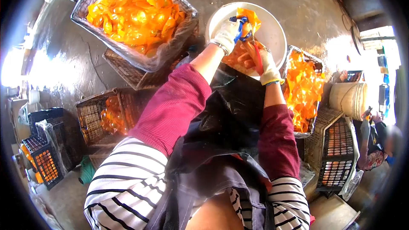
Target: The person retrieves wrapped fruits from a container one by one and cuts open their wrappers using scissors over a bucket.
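Over a round white bucket [276, 30], my left hand [229, 35], in a white and blue glove, is closed on an orange packet [250, 17] at its upper end. My right hand [264, 61], gloved in white with red and yellow parts, is beside it, lower and to the right. Its fingers are bent near the packet's lower end; whether they grip something is hard to make out. Inside the bucket, under my hands, lie several orange-pink pieces [238, 57].
A plastic-lined crate [128, 66] heaped with orange packets [135, 12] stands upper left. Another lined crate of orange packets [301, 87] is right of the bucket. Stacked crates [338, 153], a beige bucket [348, 98] and another person [377, 145] are farther right.
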Motion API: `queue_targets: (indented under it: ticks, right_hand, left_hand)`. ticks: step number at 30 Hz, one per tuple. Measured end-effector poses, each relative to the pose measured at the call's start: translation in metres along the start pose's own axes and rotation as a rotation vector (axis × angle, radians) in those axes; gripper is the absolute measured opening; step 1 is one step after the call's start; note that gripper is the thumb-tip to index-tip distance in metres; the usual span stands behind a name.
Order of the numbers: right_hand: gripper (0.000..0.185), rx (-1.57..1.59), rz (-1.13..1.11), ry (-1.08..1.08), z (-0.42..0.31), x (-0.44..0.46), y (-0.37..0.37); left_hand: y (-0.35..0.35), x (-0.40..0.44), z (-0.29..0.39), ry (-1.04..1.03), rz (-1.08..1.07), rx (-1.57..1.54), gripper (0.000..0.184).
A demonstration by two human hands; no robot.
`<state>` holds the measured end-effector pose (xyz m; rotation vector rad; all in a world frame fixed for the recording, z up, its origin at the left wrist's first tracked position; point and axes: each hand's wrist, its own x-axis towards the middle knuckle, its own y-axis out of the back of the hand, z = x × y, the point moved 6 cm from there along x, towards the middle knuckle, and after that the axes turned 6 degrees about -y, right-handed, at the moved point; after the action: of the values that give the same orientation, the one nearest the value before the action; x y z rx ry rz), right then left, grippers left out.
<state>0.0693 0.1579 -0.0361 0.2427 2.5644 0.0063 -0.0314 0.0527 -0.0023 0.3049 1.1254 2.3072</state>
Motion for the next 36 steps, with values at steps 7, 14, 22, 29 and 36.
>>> queue_targets:
  ticks: [7,14,22,29,36]
  right_hand:
    - [0.028,0.327,-0.031,0.098,-0.002,-0.006,0.001]
    - [0.027,0.363,0.012,0.063,0.015,0.003,0.005]
    - [0.024,0.224,-0.254,0.122,0.003,-0.013,-0.019]
    - [0.023,0.377,-0.01,-0.013,0.007,-0.015,-0.034]
    - [0.025,-0.837,0.167,0.786,-0.02,-0.013,-0.023]
  left_hand:
    - [-0.003,-0.002,0.025,-0.007,0.037,-0.345,0.038]
    - [0.0,-0.007,0.038,0.027,0.009,-0.598,0.045]
    - [-0.004,-0.001,0.019,-0.141,0.222,-0.2,0.059]
    - [-0.033,0.004,-0.011,0.058,0.246,-0.478,0.095]
    - [-0.041,0.005,0.001,0.275,-0.321,-0.977,0.071]
